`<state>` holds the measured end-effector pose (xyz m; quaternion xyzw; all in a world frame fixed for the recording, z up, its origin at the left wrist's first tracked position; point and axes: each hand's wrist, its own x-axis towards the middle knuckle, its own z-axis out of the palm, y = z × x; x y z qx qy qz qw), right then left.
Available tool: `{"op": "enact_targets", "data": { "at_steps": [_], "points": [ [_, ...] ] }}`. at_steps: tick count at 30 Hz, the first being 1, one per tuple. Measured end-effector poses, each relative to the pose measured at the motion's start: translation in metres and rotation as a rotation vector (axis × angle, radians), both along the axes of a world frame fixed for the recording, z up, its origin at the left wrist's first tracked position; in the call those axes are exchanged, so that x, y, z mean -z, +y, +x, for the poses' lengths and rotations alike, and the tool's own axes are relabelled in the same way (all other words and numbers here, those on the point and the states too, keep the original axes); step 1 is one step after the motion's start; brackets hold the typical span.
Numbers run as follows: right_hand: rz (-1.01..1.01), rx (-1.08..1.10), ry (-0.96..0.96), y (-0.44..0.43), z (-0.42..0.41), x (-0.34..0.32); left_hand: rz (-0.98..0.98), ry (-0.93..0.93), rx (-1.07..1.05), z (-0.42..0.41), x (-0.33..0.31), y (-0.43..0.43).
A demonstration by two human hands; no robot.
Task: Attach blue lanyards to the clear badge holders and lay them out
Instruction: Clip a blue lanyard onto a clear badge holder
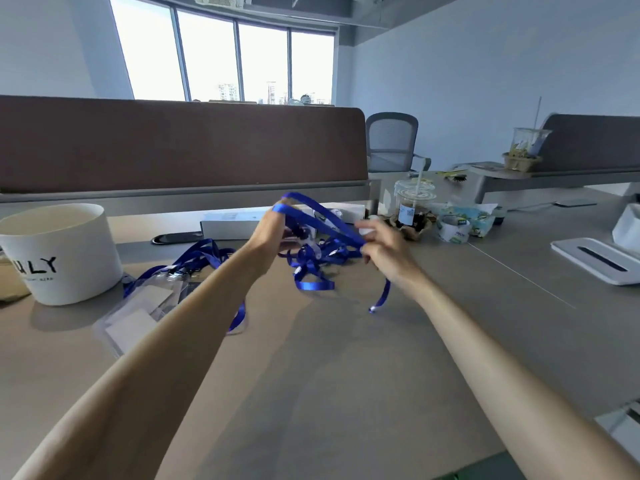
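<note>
Blue lanyards (pixel 313 258): flat woven cloth ribbon, smooth, faint sheen.
End fitting (pixel 372 309) on loose ribbon tail: small, shiny, metal-like.
Badge holders (pixel 145 306): clear soft plastic, glossy, glare on faces; white inserts inside look like matt paper.
Tabletop (pixel 311 375): grey-beige laminate, smooth, matt.
Round white tub (pixel 65 258): matt, card or paper look, black print.
Divider panel (pixel 173 143): brown felt-like cloth, matt.
Drink cup (pixel 414 202): clear glossy plastic, paper label.
Chair back (pixel 391 140): grey mesh.
Long white box (pixel 232 228): smooth card.
</note>
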<state>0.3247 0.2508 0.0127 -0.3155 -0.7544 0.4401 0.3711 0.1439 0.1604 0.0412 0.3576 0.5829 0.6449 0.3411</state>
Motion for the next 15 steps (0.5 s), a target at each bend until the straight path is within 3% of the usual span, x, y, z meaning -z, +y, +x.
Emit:
{"op": "enact_targets", "data": {
  "at_steps": [4,7,11,13,15],
  "points": [
    [-0.118,-0.150,-0.213,-0.011,-0.017,0.030,0.011,0.054,0.136,0.005,-0.016,-0.014],
    [-0.066,-0.191,-0.291,-0.021,-0.034,0.047,-0.012,0.263,0.048,-0.002,-0.010,-0.019],
    [-0.023,-0.201,-0.240,-0.029,-0.048,0.052,-0.091,0.404,-0.104,-0.026,0.009,-0.028],
    [0.026,-0.088,-0.246,-0.025,-0.053,0.055,-0.138,0.404,-0.150,-0.034,0.015,-0.036],
    [0.227,-0.017,-0.354,-0.018,-0.057,0.061,-0.156,0.296,-0.130,-0.039,0.018,-0.044]
  ]
}}
